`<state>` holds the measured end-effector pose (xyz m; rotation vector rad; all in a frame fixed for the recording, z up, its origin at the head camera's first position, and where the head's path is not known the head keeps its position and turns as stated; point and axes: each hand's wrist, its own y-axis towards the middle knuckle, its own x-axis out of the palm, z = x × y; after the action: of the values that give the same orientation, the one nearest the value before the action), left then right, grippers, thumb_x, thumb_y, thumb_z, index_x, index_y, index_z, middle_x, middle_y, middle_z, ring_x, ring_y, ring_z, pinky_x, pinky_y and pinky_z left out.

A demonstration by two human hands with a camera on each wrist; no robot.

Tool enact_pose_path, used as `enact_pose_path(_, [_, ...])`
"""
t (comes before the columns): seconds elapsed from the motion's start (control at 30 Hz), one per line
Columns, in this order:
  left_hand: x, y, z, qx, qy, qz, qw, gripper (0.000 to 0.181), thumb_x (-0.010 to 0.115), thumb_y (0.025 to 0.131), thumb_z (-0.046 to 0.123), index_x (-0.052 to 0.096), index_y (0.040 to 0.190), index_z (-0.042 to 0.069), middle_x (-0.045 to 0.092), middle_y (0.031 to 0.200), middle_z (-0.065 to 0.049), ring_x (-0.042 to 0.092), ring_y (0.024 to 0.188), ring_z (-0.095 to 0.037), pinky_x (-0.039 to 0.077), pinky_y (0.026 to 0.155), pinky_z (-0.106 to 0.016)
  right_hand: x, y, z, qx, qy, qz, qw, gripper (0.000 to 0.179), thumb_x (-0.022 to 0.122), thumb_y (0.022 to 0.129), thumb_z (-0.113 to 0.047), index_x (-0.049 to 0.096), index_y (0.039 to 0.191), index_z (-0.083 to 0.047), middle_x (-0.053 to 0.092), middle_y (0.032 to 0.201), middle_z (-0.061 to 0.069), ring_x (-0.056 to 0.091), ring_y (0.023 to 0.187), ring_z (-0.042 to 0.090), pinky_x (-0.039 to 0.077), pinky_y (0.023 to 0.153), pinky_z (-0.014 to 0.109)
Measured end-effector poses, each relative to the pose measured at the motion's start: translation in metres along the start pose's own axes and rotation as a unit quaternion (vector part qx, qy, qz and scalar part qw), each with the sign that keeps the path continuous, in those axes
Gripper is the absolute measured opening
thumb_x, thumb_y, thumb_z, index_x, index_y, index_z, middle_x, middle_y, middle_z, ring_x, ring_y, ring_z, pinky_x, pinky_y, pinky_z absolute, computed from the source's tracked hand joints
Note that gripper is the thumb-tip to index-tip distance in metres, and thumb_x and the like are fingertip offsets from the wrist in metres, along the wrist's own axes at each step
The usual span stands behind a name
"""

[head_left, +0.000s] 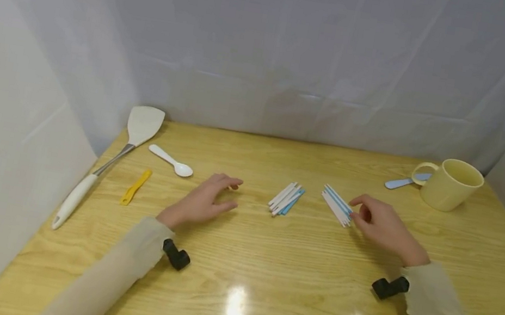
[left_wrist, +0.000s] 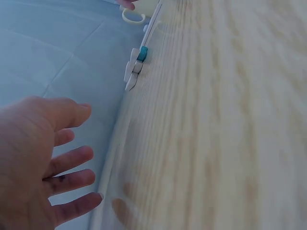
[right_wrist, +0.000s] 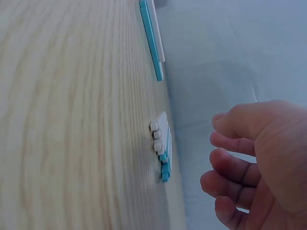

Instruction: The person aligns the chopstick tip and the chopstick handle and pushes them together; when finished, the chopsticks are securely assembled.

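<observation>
Two small bundles of thin white and blue sticks lie on the wooden table: a left bundle (head_left: 283, 198) and a right bundle (head_left: 337, 205). My left hand (head_left: 204, 198) hovers to the left of the left bundle, fingers apart and nothing in them; the left wrist view shows the same hand (left_wrist: 41, 163) bare. Close beside the right bundle is my right hand (head_left: 382, 226), thumb and fingers loosely bent. In the right wrist view, a gap separates that hand (right_wrist: 264, 163) from the nearby sticks (right_wrist: 162, 141), and it holds nothing.
At the left lie a white spatula (head_left: 145, 124), a small white spoon (head_left: 183, 169) and a yellow flat strip (head_left: 135, 187). A pale yellow mug (head_left: 449, 189) stands at the right, partly hiding a light blue utensil (head_left: 398, 184). White sheeting (head_left: 295, 76) hangs behind the table.
</observation>
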<state>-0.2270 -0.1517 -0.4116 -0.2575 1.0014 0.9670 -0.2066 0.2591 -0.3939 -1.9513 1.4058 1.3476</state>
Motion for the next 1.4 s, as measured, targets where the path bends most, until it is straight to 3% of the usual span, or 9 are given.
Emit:
enact_pose_path(0.13, [0.006, 0.007, 0.004, -0.003, -0.076, -0.014, 0.997, 0.046, 0.063, 0.093, 0.014, 0.05, 0.134, -0.003, 0.061, 0.112, -0.015, 0.058, 0.102, -0.027, 0.049, 0.087, -0.039, 0.005, 0.005, -0.002, -0.007, 0.002, -0.012, 0.9999, 0.018, 0.063, 0.091, -0.007, 0.064, 0.107, 0.0, 0.052, 0.067, -0.004, 0.041, 0.056, 0.004, 0.038, 0.053, 0.024])
enact_pose_path(0.23, [0.012, 0.01, 0.006, -0.014, -0.138, -0.03, 0.9899, 0.042, 0.061, 0.094, 0.011, 0.051, 0.131, -0.004, 0.062, 0.107, -0.014, 0.06, 0.093, -0.023, 0.05, 0.077, -0.031, 0.01, 0.009, -0.002, -0.006, 0.004, -0.021, 0.9998, 0.017, 0.062, 0.091, -0.008, 0.065, 0.107, -0.003, 0.053, 0.066, -0.005, 0.042, 0.056, 0.005, 0.039, 0.054, 0.024])
enact_pose_path(0.37, [0.019, 0.017, 0.009, -0.027, -0.173, -0.042, 0.9836, 0.036, 0.059, 0.096, 0.012, 0.053, 0.128, -0.004, 0.063, 0.102, -0.012, 0.057, 0.086, -0.017, 0.047, 0.072, -0.025, 0.014, 0.012, -0.002, 0.002, 0.003, -0.028, 0.9996, 0.016, 0.061, 0.092, -0.009, 0.066, 0.106, -0.004, 0.053, 0.066, -0.005, 0.042, 0.055, 0.005, 0.039, 0.053, 0.024])
enact_pose_path(0.87, [0.049, 0.039, 0.018, -0.03, -0.192, 0.0, 0.981, 0.017, 0.063, 0.092, 0.012, 0.065, 0.105, 0.001, 0.062, 0.083, -0.007, 0.052, 0.071, -0.011, 0.043, 0.064, -0.021, 0.024, 0.024, -0.003, 0.021, -0.027, -0.031, 0.9989, 0.019, 0.063, 0.09, -0.01, 0.068, 0.107, -0.002, 0.052, 0.062, -0.003, 0.042, 0.052, 0.01, 0.036, 0.051, 0.026])
enact_pose_path(1.1, [0.056, 0.046, 0.024, -0.069, -0.181, 0.013, 0.981, 0.014, 0.064, 0.091, 0.014, 0.066, 0.1, 0.003, 0.061, 0.08, -0.005, 0.05, 0.067, -0.01, 0.04, 0.06, -0.02, 0.028, 0.026, 0.0, 0.003, -0.023, -0.035, 0.9991, 0.016, 0.065, 0.089, -0.008, 0.07, 0.103, -0.003, 0.053, 0.064, -0.004, 0.042, 0.055, 0.008, 0.037, 0.053, 0.024])
enact_pose_path(1.4, [0.063, 0.046, 0.026, -0.09, -0.15, 0.036, 0.9839, 0.021, 0.07, 0.087, 0.024, 0.063, 0.094, 0.006, 0.06, 0.076, -0.002, 0.05, 0.064, -0.008, 0.041, 0.058, -0.019, 0.031, 0.025, -0.003, 0.006, -0.027, -0.028, 0.9992, 0.015, 0.065, 0.088, -0.007, 0.069, 0.101, -0.001, 0.052, 0.065, -0.004, 0.042, 0.056, 0.007, 0.037, 0.055, 0.024])
